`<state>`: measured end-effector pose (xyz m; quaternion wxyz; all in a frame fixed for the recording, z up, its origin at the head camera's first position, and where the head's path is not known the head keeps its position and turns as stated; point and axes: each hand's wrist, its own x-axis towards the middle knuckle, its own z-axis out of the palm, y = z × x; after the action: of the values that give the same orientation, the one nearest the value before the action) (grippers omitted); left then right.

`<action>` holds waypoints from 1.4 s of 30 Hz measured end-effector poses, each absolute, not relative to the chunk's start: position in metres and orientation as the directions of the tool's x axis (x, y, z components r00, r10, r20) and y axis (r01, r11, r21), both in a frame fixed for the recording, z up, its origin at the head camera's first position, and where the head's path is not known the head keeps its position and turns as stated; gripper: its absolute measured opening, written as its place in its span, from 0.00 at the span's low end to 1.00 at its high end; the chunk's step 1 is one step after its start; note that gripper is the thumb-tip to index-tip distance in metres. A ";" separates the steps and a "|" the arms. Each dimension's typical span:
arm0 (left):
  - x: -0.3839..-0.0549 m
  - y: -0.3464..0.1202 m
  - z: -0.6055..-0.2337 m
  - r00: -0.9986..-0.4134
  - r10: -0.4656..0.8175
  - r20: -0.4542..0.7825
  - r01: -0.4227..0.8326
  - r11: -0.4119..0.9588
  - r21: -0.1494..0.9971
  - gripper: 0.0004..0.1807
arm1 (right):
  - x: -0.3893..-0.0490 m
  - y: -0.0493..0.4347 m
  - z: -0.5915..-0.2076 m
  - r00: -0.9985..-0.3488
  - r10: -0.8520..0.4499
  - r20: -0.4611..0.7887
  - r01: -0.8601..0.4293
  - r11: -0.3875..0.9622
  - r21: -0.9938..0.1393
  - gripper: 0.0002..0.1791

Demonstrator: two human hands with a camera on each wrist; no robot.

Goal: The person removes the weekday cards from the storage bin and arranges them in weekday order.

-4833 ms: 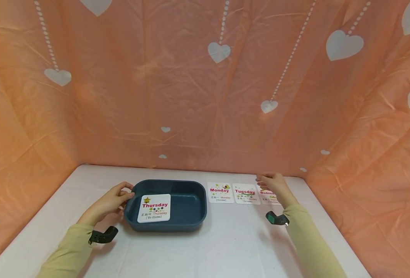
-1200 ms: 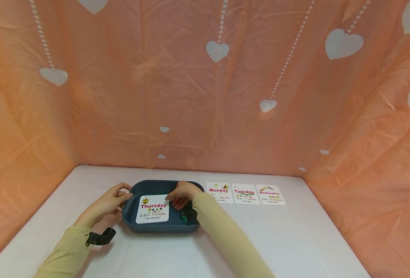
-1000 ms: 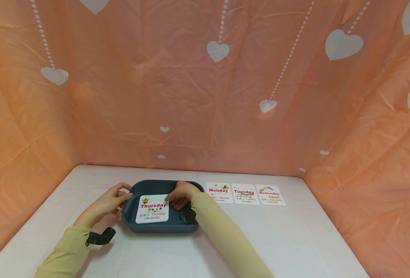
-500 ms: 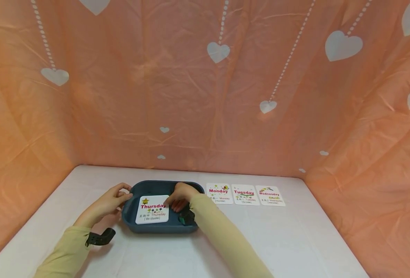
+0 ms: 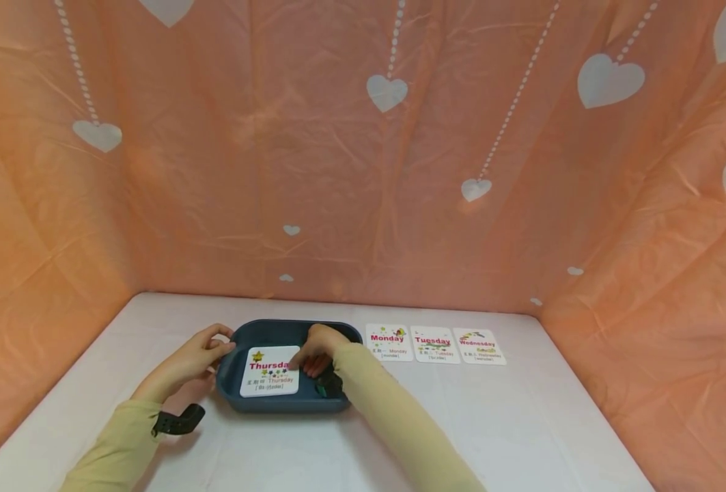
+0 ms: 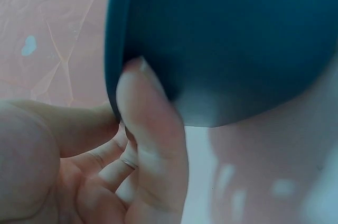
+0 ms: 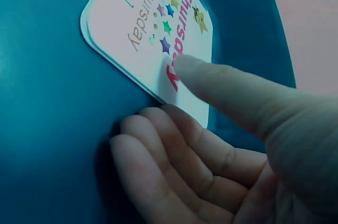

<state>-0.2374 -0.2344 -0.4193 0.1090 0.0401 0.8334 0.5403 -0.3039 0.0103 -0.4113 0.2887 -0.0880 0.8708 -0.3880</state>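
From here I see both forearms (image 5: 402,417) stretched toward the far edge of the table (image 5: 510,424), left hand (image 5: 190,355) pinching, right hand (image 5: 319,347) with thumb (image 7: 227,86) extended above bent fingers (image 7: 140,174).

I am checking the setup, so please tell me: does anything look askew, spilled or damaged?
Nothing stands out. The Monday card, Tuesday card and Wednesday card lie in a neat row beside the tray; the Thursday card lies face up inside it. I see no spill or damage.

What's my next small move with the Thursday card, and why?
Probably pinch the Thursday card with your right grip and lift it out of the tray: your thumb rests on its face, your fingers curl by its edge, and the Monday, Tuesday and Wednesday cards already lie in a row outside.
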 end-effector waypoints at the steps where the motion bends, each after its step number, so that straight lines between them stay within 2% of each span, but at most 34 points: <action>1: -0.237 -0.234 -0.420 -0.973 0.183 -0.141 -0.054 0.413 0.909 0.17 | -0.303 0.010 -0.412 -0.819 -0.376 -0.433 0.068 0.685 -0.725 0.14; 11: -0.238 -0.235 -0.419 -0.972 0.184 -0.143 -0.055 0.416 0.908 0.17 | -0.301 0.006 -0.413 -0.852 -0.322 -0.413 0.060 0.722 -0.689 0.15; 24: -0.237 -0.235 -0.419 -0.973 0.185 -0.140 -0.048 0.428 0.903 0.17 | -0.304 0.003 -0.414 -0.851 -0.302 -0.429 0.086 0.726 -0.682 0.13; 29: -0.236 -0.234 -0.419 -0.972 0.195 -0.129 -0.034 0.426 0.904 0.17 | -0.305 0.004 -0.416 -0.851 -0.305 -0.427 0.090 0.717 -0.691 0.22; 34: -0.237 -0.234 -0.419 -0.972 0.195 -0.129 -0.035 0.424 0.905 0.17 | -0.308 0.008 -0.414 -0.828 -0.338 -0.448 0.075 0.724 -0.686 0.13; 42: -0.237 -0.235 -0.420 -0.973 0.194 -0.127 -0.034 0.421 0.906 0.18 | -0.308 0.015 -0.409 -0.778 -0.421 -0.466 0.040 0.707 -0.706 0.11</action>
<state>-0.2372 -0.2347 -0.4203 0.1065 0.0479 0.8362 0.5358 -0.3082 0.0151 -0.4094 0.3148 -0.1098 0.8687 -0.3663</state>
